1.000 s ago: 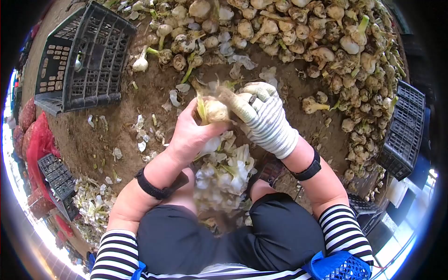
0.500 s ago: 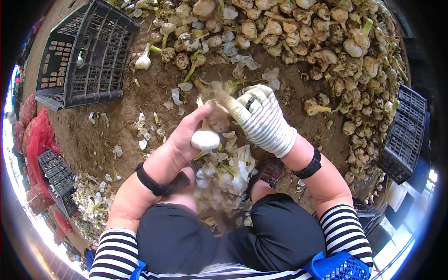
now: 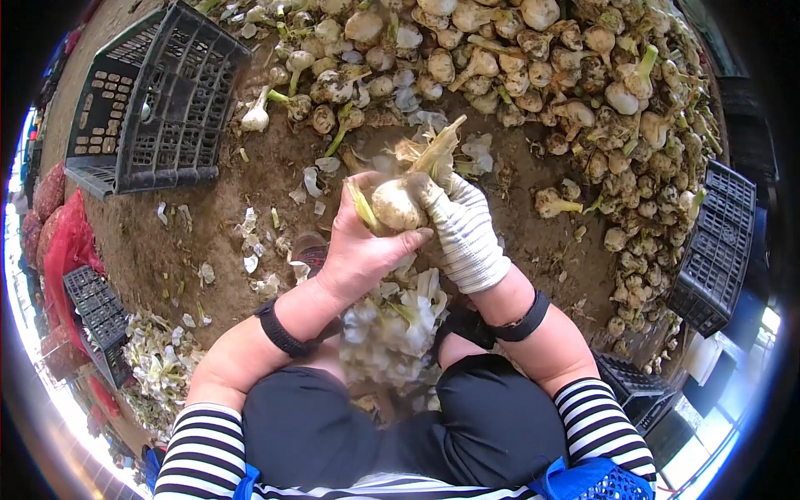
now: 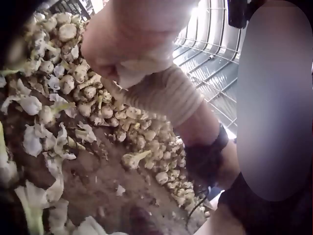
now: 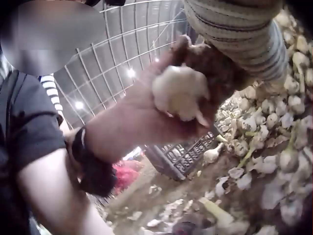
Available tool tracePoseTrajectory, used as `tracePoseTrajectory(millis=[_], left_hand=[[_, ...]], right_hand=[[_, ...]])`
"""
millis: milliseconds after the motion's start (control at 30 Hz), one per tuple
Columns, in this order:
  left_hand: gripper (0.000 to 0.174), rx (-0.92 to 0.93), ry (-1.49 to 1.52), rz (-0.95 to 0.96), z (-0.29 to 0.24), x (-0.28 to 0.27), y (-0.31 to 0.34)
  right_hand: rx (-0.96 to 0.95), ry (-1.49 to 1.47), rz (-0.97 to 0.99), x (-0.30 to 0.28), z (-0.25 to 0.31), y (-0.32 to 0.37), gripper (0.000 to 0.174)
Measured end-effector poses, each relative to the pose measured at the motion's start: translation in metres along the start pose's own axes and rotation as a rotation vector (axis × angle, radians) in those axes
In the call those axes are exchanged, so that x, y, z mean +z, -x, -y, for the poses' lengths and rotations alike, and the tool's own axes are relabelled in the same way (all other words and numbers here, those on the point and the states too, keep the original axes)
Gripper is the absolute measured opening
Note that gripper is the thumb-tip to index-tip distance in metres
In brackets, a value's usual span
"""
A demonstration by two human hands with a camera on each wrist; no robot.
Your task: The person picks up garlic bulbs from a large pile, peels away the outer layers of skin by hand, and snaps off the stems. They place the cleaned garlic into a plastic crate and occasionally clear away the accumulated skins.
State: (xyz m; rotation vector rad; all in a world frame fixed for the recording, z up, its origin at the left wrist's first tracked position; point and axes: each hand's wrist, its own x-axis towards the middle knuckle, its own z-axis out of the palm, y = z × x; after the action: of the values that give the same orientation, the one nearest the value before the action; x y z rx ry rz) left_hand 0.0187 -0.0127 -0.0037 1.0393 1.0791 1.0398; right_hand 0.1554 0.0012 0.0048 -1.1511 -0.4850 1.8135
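Observation:
My bare left hand (image 3: 362, 242) grips a garlic bulb (image 3: 398, 205) above my knees, thumb along its near side. A green stem (image 3: 364, 208) sticks out beside that bulb at the palm. In the right wrist view a white, clean garlic bulb (image 5: 181, 92) lies in the left palm, with a browner bulb (image 5: 211, 62) beyond it. My right hand (image 3: 467, 229), in a striped white glove, has its thumb against the bulb in the head view and its fingers behind the dry stalk (image 3: 437, 150). The left wrist view shows the gloved hand (image 4: 166, 95) close against the left hand.
A large heap of unpeeled garlic (image 3: 575, 92) spreads ahead and to the right. A black crate (image 3: 171, 108) lies tipped at left; another crate (image 3: 712, 250) stands at right. Peeled skins (image 3: 396, 321) pile between the feet. A red net sack (image 3: 71, 250) sits far left.
The white bulb that hung below the left hand is out of the head view. The rough bulb has turned, its stalk now pointing up right, and the gloved hand has closed in on it.

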Motion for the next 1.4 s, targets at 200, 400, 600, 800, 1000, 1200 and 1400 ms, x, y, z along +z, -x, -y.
tracePoseTrajectory(millis=[200, 400, 600, 800, 1000, 1200, 1400], left_hand=[[0.066, -0.764, 0.970, 0.188, -0.023, -0.020, -0.012], [0.045, -0.408, 0.363, 0.062, -0.004, -0.014, -0.007], [0.060, -0.373, 0.228, 0.090, -0.005, -0.031, -0.011], [0.023, 0.268, -0.325, -0.068, -0.012, -0.023, -0.005], [0.013, 0.406, -0.507, 0.087, -0.037, -0.026, -0.006], [0.021, 0.380, -0.577, 0.081, -0.041, -0.029, -0.007], [0.030, 0.493, -0.748, 0.062, -0.038, -0.020, -0.001]], right_hand=[[-0.419, 0.476, -0.112, -0.003, 0.003, 0.014, 0.019], [-0.505, 0.756, -0.246, -0.016, 0.013, -0.002, 0.020], [-0.051, 0.196, 0.067, -0.010, 0.040, 0.018, 0.022], [-0.248, 0.583, 0.083, 0.001, 0.025, 0.024, 0.023], [-0.594, 1.719, -0.398, -0.040, 0.015, -0.044, 0.015], [-0.915, 1.662, -0.444, -0.055, 0.023, -0.026, 0.029], [-0.715, 1.330, -0.048, -0.005, 0.033, 0.008, 0.023]])
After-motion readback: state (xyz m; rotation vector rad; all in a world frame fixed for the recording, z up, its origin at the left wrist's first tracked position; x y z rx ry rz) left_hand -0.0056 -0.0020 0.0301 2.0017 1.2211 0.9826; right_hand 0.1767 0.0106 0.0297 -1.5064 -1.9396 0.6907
